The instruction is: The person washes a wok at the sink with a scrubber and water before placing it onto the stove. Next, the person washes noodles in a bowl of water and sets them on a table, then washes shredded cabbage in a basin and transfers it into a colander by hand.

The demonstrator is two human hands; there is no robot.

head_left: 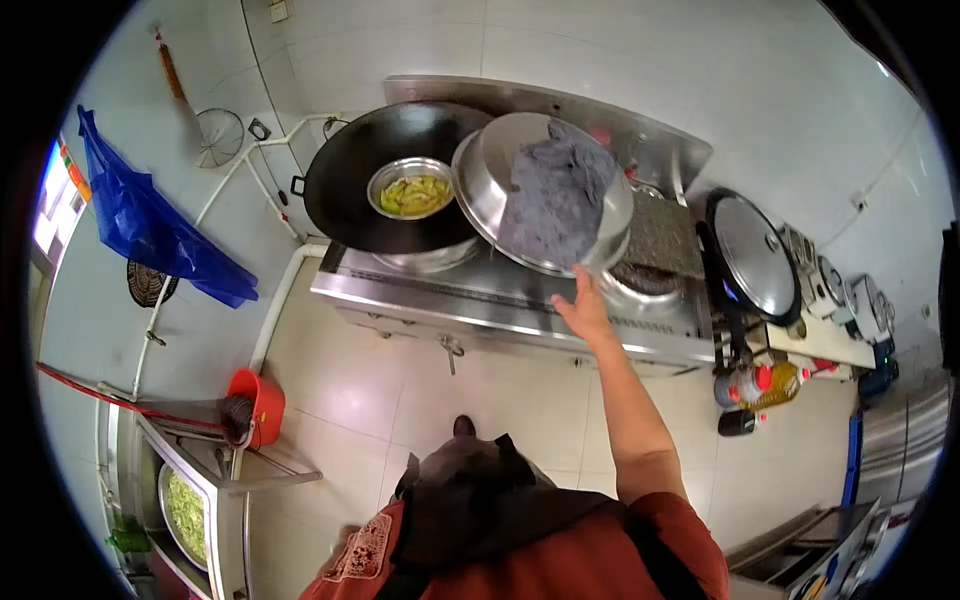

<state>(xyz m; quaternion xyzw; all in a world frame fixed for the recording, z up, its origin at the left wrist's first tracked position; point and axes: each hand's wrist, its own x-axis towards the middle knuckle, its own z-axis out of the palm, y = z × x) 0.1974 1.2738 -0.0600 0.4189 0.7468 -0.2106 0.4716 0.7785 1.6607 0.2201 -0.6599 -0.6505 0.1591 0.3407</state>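
My right hand [585, 308] reaches forward over the front of the stove, thumb and fingers apart, holding nothing. Its fingertips are at the near rim of a large round metal lid or basin [487, 170]; whether they touch it I cannot tell. A crumpled grey cloth [560, 195] lies across that metal piece. To its left, a big black wok [340, 205] sits on the stove, and inside it stands a metal bowl [374, 190] with yellow-green food pieces [413, 196]. My left hand is out of sight; only the left sleeve [358, 555] shows.
The steel stove [430, 300] runs along the wall, with a dark flat board [665, 235] at its right. A glass-lidded pan [755, 255] and oil bottles [780, 385] stand farther right. At left are a red bucket [267, 405], a hanging blue bag [160, 225] and a basin of chopped greens [187, 515].
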